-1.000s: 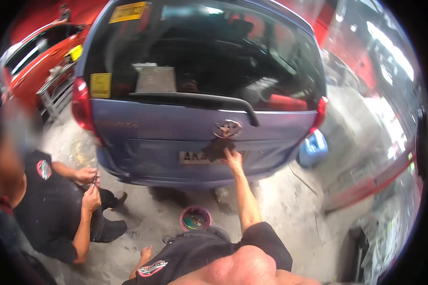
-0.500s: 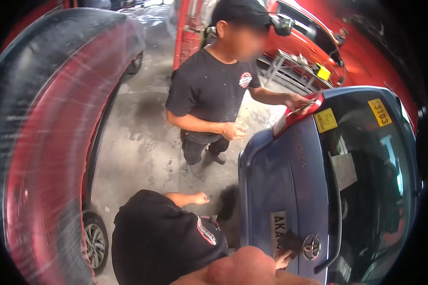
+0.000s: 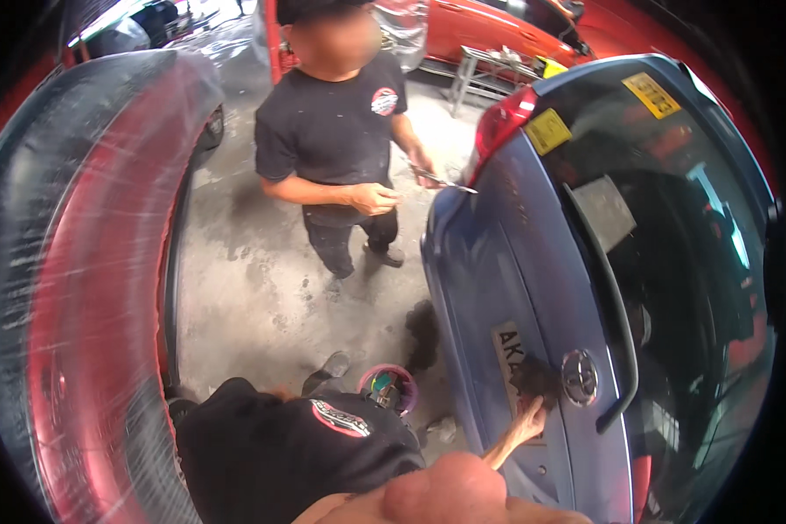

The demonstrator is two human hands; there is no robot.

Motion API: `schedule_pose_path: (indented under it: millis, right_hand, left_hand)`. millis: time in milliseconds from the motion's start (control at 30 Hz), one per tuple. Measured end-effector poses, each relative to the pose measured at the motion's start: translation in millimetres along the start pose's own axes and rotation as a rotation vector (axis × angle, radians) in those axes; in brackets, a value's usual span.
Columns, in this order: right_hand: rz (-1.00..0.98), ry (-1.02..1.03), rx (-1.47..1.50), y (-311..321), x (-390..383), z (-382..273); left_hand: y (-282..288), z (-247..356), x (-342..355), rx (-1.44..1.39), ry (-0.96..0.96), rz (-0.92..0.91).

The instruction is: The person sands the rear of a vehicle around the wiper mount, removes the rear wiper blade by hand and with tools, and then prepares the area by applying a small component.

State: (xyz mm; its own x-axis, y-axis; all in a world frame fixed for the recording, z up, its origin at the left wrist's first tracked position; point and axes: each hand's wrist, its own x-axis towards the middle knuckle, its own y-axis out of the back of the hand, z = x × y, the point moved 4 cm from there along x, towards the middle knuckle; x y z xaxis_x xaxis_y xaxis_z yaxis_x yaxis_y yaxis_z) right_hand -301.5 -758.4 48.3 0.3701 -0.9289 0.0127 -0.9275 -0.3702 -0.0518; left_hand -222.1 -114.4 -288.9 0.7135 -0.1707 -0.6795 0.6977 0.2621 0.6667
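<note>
Dark cloth (image 3: 534,382), edges blurry, pinched in R hand (image 3: 526,422); hides pt of reg plate (image 3: 504,337); L hand's out of sight, can't tell its grip.

The tailgate (image 3: 479,258) looks like smooth, glossy painted metal. At its left edge, the red tail light (image 3: 498,127) is shiny plastic. The rear window (image 3: 672,271) is glossy glass; near its lower edge, the emblem (image 3: 580,378) gleams like chrome. The dark rag (image 3: 534,379) appears matt cloth.
</note>
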Motion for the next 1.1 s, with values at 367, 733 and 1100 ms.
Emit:
schedule_pose_path:
  millis: [367, 733, 1100]
  right_hand:
    - [-0.076, -0.028, 0.172, 4, 7, -7]
    - [-0.126, -0.053, 0.198, 2, 6, -18]
    - [0.157, 0.004, 0.256, -29, -13, -12]
  left_hand:
    - [203, 401, 16, -0.632, -0.86, 0.201]
    - [435, 797, -256, -0.186, -2.114, 1.008]
    - [426, 903, -247, 0.454, -2.144, 1.12]
